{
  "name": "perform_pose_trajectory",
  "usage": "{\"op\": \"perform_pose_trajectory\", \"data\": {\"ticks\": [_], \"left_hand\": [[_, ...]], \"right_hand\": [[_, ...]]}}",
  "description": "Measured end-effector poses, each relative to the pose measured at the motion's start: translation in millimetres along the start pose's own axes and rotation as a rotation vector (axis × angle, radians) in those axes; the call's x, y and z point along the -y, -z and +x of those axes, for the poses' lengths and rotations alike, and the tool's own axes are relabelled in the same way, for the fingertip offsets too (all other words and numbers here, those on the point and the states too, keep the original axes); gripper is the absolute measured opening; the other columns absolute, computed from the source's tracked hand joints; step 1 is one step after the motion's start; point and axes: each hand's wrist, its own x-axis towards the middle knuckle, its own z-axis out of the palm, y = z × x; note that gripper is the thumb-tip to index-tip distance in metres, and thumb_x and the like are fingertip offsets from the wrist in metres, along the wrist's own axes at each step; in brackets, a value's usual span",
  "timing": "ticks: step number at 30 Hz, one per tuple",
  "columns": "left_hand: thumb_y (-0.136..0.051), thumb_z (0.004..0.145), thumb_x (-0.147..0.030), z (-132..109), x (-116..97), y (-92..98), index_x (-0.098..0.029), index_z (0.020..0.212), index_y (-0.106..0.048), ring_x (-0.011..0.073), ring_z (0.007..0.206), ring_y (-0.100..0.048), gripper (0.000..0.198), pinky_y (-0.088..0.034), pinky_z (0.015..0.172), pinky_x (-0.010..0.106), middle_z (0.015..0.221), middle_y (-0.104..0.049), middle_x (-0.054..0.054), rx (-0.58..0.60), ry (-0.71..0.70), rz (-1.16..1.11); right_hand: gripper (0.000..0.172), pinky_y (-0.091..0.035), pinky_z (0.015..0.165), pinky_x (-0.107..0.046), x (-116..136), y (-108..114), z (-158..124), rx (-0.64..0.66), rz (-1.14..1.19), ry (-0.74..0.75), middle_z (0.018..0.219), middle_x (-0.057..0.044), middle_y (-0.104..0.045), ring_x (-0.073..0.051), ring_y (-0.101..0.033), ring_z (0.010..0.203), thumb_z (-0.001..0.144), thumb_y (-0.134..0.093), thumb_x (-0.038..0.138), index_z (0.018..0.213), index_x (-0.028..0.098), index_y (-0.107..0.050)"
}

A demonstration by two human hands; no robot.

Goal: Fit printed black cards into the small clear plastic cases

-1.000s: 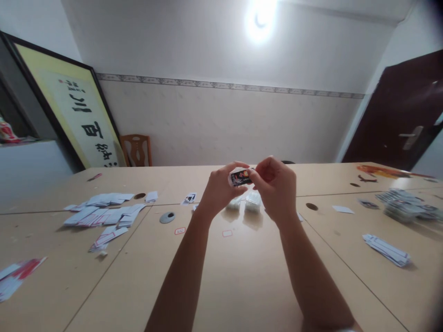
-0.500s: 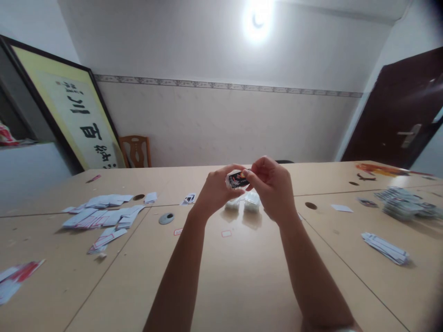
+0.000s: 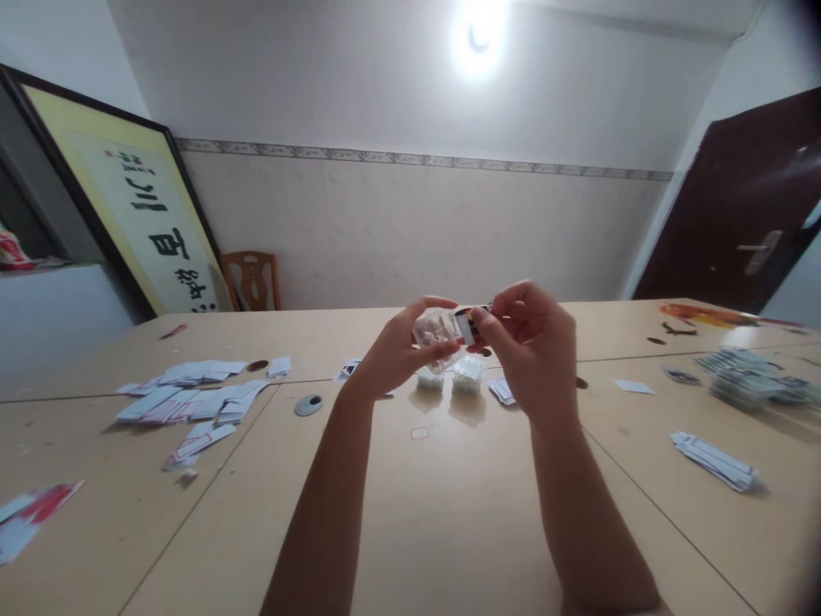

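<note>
In the middle of the head view, my left hand [image 3: 396, 352] is closed around a small clear plastic case [image 3: 434, 332], thumb in front and fingers behind. To its right my right hand [image 3: 535, 346] pinches a small dark printed card [image 3: 471, 323] with a white part at its lower left. The card's left end is close to the case; whether they touch I cannot tell. Below the hands, two stacks of clear plastic cases [image 3: 468, 375] stand on the table. A bundle of white papers [image 3: 502, 391] lies partly behind my right hand.
White paper pieces [image 3: 186, 402] are spread at the left, near a grey cable-hole cover [image 3: 309, 405]. At the right are a pile of clear packets [image 3: 757, 376] and a strip-shaped paper bundle [image 3: 715, 460]. A red-edged label [image 3: 420, 434] lies on the table [image 3: 449, 513].
My right hand has moved right with the dark card, which was in front of the clear case. The case now shows more fully in my left hand.
</note>
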Motion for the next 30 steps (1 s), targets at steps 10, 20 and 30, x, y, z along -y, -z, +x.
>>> {"op": "perform_pose_trajectory", "data": {"ticks": [10, 20, 30], "left_hand": [[-0.071, 0.087, -0.033, -14, -22, 0.7, -0.027, 0.142, -0.036, 0.0206, 0.086, -0.071, 0.065, -0.062, 0.067, 0.029, 0.097, -0.069, 0.007, 0.139, 0.085, -0.331], [-0.079, 0.079, -0.033, -9, -22, -5.5, -0.021, 0.121, -0.044, 0.0173, 0.073, -0.07, 0.056, -0.061, 0.056, 0.024, 0.084, -0.068, 0.002, -0.118, 0.061, -0.196], [-0.073, 0.085, -0.033, -10, -27, -9.4, -0.027, 0.124, -0.05, 0.0144, 0.071, -0.067, 0.046, -0.064, 0.054, 0.025, 0.084, -0.064, 0.0, -0.088, 0.035, -0.305]], "right_hand": [[0.038, -0.062, 0.061, -0.028, -1, -3, -3, 0.038, 0.096, -0.012, 0.081, 0.003, -0.065, -0.016, -0.072, 0.069, 0.069, -0.079, 0.02, 0.083, 0.025, -0.044], [0.042, -0.055, 0.05, -0.024, -6, -7, -1, -0.039, 0.022, 0.005, 0.065, 0.007, -0.062, -0.012, -0.064, 0.055, 0.068, -0.081, 0.023, 0.079, 0.025, -0.04], [0.039, -0.058, 0.055, -0.026, 5, -2, -5, -0.136, 0.032, 0.044, 0.067, 0.006, -0.066, -0.014, -0.068, 0.057, 0.07, -0.081, 0.021, 0.078, 0.025, -0.043]]}}
